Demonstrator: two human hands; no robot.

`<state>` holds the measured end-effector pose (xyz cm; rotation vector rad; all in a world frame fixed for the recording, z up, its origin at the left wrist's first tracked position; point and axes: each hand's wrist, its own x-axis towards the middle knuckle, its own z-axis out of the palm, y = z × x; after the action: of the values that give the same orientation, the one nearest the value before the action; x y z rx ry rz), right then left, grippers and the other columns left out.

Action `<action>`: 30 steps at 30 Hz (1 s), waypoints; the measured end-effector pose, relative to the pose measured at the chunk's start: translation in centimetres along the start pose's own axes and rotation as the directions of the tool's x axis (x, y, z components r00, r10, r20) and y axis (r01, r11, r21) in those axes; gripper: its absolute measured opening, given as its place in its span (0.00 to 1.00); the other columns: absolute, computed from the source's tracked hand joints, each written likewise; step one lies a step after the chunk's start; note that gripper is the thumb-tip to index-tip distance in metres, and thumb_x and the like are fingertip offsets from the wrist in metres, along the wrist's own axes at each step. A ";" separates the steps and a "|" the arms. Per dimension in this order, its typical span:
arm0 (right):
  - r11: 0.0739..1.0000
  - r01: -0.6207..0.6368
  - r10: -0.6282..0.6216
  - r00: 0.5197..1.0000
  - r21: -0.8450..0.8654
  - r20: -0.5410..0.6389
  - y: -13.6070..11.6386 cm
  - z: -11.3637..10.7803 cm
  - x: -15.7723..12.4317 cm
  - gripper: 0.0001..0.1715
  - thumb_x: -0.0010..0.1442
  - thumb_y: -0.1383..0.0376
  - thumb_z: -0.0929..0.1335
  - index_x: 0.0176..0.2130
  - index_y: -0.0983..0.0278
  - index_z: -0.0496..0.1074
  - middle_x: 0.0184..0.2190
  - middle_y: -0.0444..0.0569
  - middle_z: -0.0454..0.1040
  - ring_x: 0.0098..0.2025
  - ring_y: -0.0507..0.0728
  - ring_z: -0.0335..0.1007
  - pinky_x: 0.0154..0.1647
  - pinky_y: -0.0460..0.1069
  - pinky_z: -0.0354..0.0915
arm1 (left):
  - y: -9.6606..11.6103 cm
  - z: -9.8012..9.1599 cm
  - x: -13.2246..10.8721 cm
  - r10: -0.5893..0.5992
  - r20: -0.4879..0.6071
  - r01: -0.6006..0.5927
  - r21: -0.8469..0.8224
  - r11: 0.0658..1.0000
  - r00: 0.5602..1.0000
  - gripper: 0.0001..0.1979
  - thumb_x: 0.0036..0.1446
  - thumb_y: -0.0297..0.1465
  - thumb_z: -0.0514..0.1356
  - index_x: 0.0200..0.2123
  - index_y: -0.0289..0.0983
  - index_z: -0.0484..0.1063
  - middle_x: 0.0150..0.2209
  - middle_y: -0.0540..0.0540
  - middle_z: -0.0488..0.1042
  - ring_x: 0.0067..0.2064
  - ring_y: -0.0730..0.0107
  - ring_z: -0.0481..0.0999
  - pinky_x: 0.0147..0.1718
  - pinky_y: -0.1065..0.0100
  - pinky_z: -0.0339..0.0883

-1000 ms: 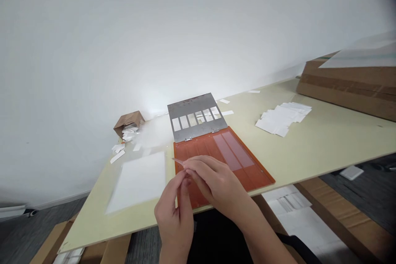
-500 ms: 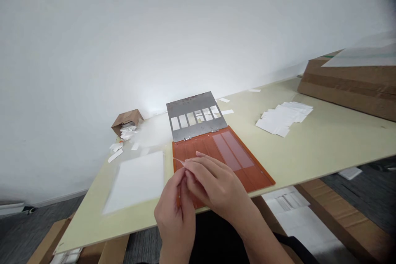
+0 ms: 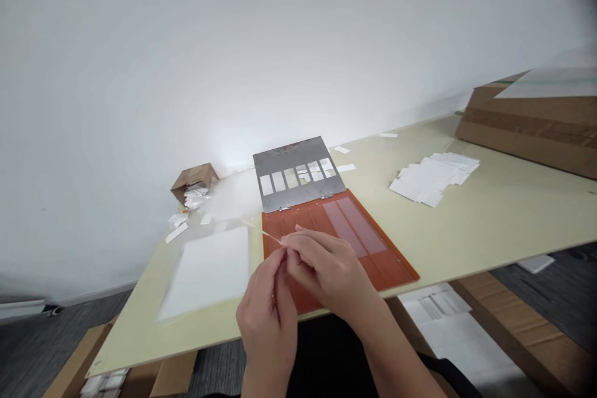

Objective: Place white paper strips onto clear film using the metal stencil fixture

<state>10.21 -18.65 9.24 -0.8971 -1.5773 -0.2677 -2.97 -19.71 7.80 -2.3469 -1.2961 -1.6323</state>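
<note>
My left hand (image 3: pixel 268 305) and my right hand (image 3: pixel 326 270) meet over the near left part of an orange hinged tray (image 3: pixel 389 266). Both have their fingertips pinched together on a thin pale strip (image 3: pixel 271 237), seen nearly edge-on. Its tip sticks out to the upper left; the rest is hidden by my fingers. Two clear strips (image 3: pixel 357 224) lie side by side in the right grooves of the tray. The tray's grey metal lid (image 3: pixel 298 158), with a row of rectangular cut-outs, stands raised behind it.
A stack of white translucent sheets (image 3: pixel 205 273) lies to the left. Behind it, a small brown box (image 3: pixel 193 177) spills white scraps. White cards (image 3: pixel 433 177) are fanned out at right, near a large cardboard box (image 3: pixel 536 121). Open cartons (image 3: pixel 517 323) stand below the table's front edge.
The view has shifted slightly. My right hand's fingers have shifted a little on the strip, and slightly more of its tip shows at the upper left.
</note>
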 end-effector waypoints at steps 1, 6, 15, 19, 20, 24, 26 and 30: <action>0.999 -0.023 0.023 1.000 0.037 0.009 0.1 -0.1 0.0 0.10 0.64 0.75 0.63 0.38 0.62 0.70 0.28 0.44 0.78 0.28 0.48 0.73 0.45 0.48 0.78 | 0.1 0.0 0.1 0.006 -0.001 -0.006 -0.001 1.000 1.000 0.13 0.66 0.24 0.55 0.47 0.37 0.77 0.44 0.45 0.83 0.43 0.67 0.84 0.45 0.72 0.78; 0.986 -0.075 0.066 0.996 0.151 0.060 0.0 -0.9 0.0 0.10 0.64 0.74 0.63 0.41 0.61 0.70 0.34 0.46 0.81 0.35 0.50 0.78 0.46 0.49 0.77 | 0.2 -0.2 0.0 0.036 0.010 -0.036 -0.008 0.999 0.999 0.14 0.65 0.22 0.54 0.48 0.36 0.76 0.45 0.44 0.83 0.45 0.68 0.84 0.46 0.73 0.77; 0.998 -0.019 0.020 1.000 0.055 -0.020 0.0 -0.7 0.0 0.13 0.62 0.76 0.64 0.41 0.62 0.73 0.30 0.45 0.81 0.31 0.51 0.78 0.40 0.47 0.77 | 0.3 -0.4 0.0 0.070 0.005 -0.070 -0.014 0.997 0.998 0.13 0.65 0.22 0.55 0.48 0.36 0.76 0.44 0.45 0.83 0.45 0.69 0.83 0.46 0.73 0.77; 0.975 -0.157 0.160 0.987 0.160 -0.010 -0.4 -0.7 0.0 0.09 0.62 0.72 0.65 0.36 0.61 0.74 0.29 0.45 0.80 0.31 0.51 0.78 0.34 0.45 0.75 | 0.7 -0.4 0.0 0.030 0.018 -0.028 -0.069 0.997 0.999 0.13 0.66 0.22 0.55 0.49 0.37 0.75 0.46 0.45 0.83 0.46 0.71 0.83 0.47 0.74 0.77; 0.960 -0.204 0.207 0.978 0.193 0.003 -0.5 -0.7 0.1 0.09 0.62 0.71 0.65 0.35 0.61 0.73 0.29 0.44 0.80 0.31 0.50 0.78 0.34 0.45 0.74 | 0.8 -0.4 -0.1 -0.008 0.032 0.011 -0.098 0.995 0.999 0.13 0.66 0.23 0.55 0.50 0.37 0.75 0.47 0.46 0.82 0.46 0.72 0.83 0.46 0.75 0.77; 0.898 -0.364 0.353 0.931 0.248 0.087 -0.8 -1.0 0.2 0.08 0.62 0.70 0.65 0.34 0.60 0.72 0.30 0.43 0.79 0.30 0.50 0.76 0.32 0.44 0.71 | 1.4 -0.3 -0.8 -0.209 0.109 0.232 -0.274 0.933 0.972 0.17 0.66 0.26 0.58 0.57 0.40 0.68 0.44 0.48 0.83 0.42 0.73 0.84 0.44 0.73 0.78; 0.879 -0.417 0.391 0.908 0.232 0.150 -0.8 -1.3 0.3 0.07 0.63 0.69 0.65 0.34 0.60 0.72 0.31 0.43 0.79 0.32 0.50 0.76 0.33 0.44 0.70 | 1.6 -0.4 -1.0 -0.280 0.127 0.307 -0.319 0.897 0.952 0.26 0.63 0.27 0.60 0.63 0.40 0.61 0.37 0.51 0.84 0.38 0.73 0.84 0.42 0.72 0.78; 0.848 -0.487 0.430 0.863 0.208 0.266 -0.7 -1.8 0.5 0.07 0.65 0.68 0.64 0.35 0.60 0.70 0.31 0.43 0.77 0.33 0.50 0.73 0.32 0.44 0.67 | 1.8 -0.8 -0.9 -0.300 0.231 0.362 -0.306 0.880 0.925 0.34 0.61 0.28 0.61 0.68 0.39 0.54 0.33 0.52 0.83 0.38 0.70 0.84 0.43 0.69 0.77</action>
<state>11.07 -20.10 10.36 -1.0821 -1.4871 0.3924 -2.56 -21.80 8.24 -2.6380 -1.6501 -1.9213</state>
